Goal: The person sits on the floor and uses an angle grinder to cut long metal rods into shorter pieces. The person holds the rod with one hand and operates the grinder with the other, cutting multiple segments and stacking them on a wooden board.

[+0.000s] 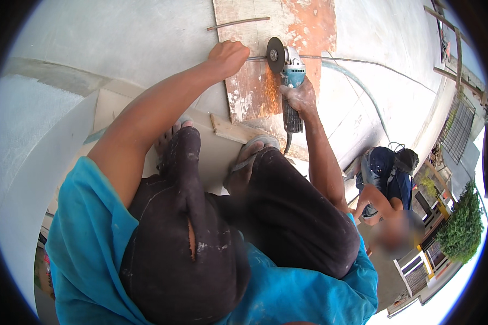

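Observation:
My left hand is closed round a thin metal rod lying across a worn, paint-flecked wooden board. The blue angle grinder is in my right hand, fingers wrapped round its body. Its black disc meets the rod just right of my left hand, and orange sparks spray downward over the board. A short separate rod lies higher on the board.
My bent knees and sandaled feet are below the board, beside a wood strip. A co-worker bends at the lower right. A curved hose runs right of the board. A metal grid stands at the far right.

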### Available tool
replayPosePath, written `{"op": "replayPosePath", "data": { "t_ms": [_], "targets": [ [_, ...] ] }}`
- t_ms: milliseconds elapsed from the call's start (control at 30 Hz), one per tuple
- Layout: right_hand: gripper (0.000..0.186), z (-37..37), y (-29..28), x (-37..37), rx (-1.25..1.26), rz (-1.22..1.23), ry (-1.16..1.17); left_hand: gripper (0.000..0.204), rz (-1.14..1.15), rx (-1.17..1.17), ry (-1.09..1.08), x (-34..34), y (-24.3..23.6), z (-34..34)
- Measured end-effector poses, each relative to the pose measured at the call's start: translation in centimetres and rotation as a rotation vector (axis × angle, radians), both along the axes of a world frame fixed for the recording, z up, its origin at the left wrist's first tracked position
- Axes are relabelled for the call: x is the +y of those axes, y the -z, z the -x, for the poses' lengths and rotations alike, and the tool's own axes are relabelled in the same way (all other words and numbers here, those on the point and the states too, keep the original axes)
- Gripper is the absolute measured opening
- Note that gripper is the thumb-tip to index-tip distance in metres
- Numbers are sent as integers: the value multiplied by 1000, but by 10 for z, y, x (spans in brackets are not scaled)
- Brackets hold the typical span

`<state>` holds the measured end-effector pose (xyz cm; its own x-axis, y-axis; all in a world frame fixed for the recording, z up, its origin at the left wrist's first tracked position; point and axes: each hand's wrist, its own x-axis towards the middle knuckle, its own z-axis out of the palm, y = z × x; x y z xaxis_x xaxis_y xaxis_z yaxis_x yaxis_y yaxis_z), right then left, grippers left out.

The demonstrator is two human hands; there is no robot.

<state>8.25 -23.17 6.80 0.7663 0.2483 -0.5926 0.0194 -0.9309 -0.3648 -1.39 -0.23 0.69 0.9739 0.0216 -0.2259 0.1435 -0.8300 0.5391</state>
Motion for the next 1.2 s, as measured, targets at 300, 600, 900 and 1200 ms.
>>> {"op": "replayPosePath", "data": {
  "t_ms": [300, 600, 900, 1200],
  "targets": [
    [61, 4, 0, -9, 79, 46, 7, 6, 19, -44, -22, -1, 10, 3],
    [57, 2, 5, -11, 65, 22, 9, 16, 4, 58, 59, 1, 5, -1],
    [58, 0, -1, -4, 91, -15, 2, 16, 8, 55, 56, 1, 8, 1],
    [58, 5, 4, -14, 93, 30, 9, 17, 11, 172, 69, 3, -3, -2]
  ]
}}
